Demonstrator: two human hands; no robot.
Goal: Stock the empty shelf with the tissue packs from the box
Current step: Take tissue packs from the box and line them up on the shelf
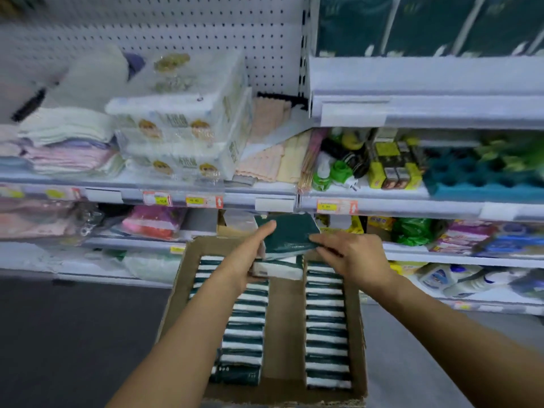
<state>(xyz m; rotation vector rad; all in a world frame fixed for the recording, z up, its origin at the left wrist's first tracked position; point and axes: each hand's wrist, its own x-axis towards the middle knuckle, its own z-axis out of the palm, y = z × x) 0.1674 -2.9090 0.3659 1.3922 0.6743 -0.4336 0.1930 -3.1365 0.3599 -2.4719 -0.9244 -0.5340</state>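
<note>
An open cardboard box point(282, 313) stands on the floor in front of the shelving. Two rows of dark green and white tissue packs point(326, 322) stand on edge inside it, with a bare gap down the middle. Over the far end of the box, both hands hold a small stack of dark green tissue packs point(290, 235). My left hand point(250, 254) grips its left side, thumb on top. My right hand point(350, 257) pinches its right side. More dark green packs point(412, 25) fill the top right shelf.
Large white tissue bundles point(182, 128) and folded towels point(67, 142) sit on the left middle shelf. Cloths, small goods and a teal tray point(482, 178) fill the right shelf. Lower shelves hold bags and bottles. Dark floor lies to the left of the box.
</note>
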